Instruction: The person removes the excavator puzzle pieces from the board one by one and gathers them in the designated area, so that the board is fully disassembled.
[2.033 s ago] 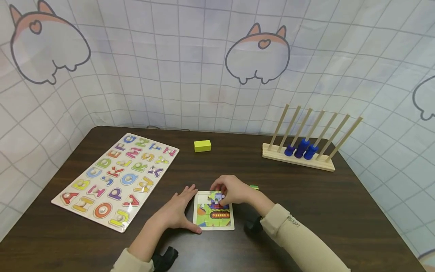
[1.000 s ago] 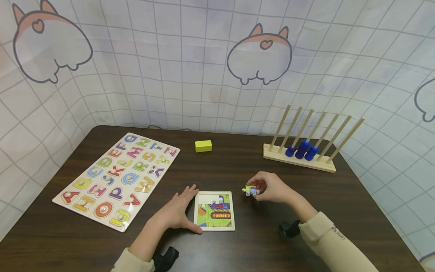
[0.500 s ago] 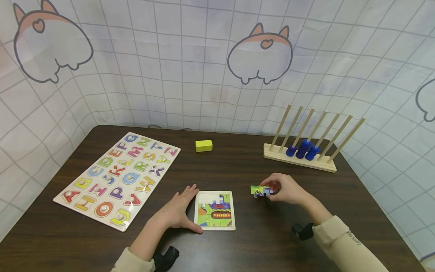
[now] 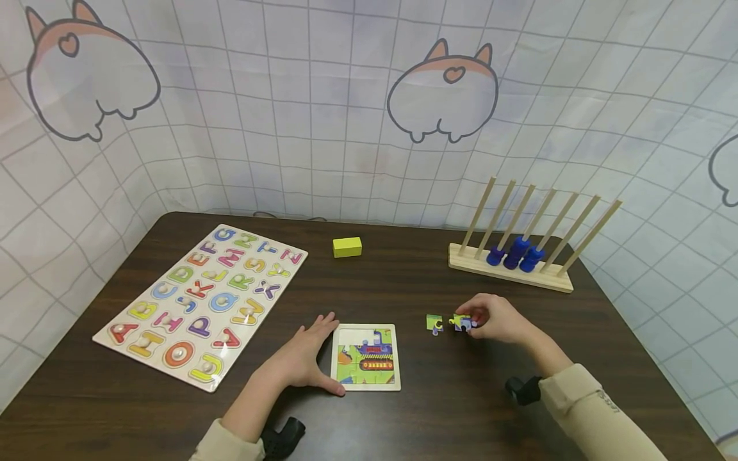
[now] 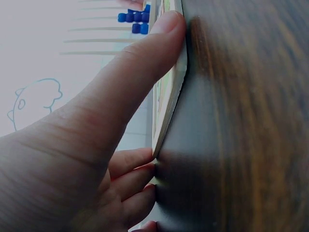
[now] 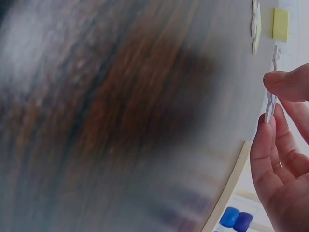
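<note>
My left hand (image 4: 300, 355) rests at the left side of a small square jigsaw tray (image 4: 396, 358), fingers spread. In the left wrist view its thumb (image 5: 166, 29) lies on the tray's edge and the fingertips touch the far end. The tray holds a partly filled digger picture, with bare wood at upper left. To the right of the tray, my right hand (image 4: 497, 320) pinches a green and purple jigsaw piece (image 4: 461, 322) between thumb and fingers. A loose green jigsaw piece (image 4: 435, 323) lies on the table just left of it.
An alphabet peg board (image 4: 198, 307) lies on the left of the dark table (image 4: 369, 429). At the back stands a yellow block (image 4: 347, 248). A wooden peg rack (image 4: 507, 272) with several blue beads (image 4: 516, 251) is at back right.
My right hand has moved from above the tray to the right, carrying the jigsaw piece past the loose green one. That green piece now shows apart from it. My left hand has stayed put.
</note>
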A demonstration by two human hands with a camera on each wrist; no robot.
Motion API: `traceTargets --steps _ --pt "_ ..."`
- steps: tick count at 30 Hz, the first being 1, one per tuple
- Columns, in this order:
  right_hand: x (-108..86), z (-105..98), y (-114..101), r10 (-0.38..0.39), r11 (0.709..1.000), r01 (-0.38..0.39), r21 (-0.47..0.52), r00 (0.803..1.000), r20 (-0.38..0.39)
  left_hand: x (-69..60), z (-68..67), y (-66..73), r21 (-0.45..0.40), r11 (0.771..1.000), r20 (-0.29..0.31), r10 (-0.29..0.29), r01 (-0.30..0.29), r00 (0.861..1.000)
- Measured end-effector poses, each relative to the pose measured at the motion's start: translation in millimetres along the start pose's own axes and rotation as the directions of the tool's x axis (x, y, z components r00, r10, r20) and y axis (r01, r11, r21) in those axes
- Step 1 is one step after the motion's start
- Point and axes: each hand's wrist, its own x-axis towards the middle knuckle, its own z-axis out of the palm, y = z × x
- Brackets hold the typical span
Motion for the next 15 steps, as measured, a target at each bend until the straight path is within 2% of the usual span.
traceTargets --steps 15 --pt "4.3 -1.1 10.3 0.033 0.999 -0.034 0.014 0.999 0.039 -1.1 -1.5 1.9 -0.006 1.000 0.001 -0.006 0.006 1.000"
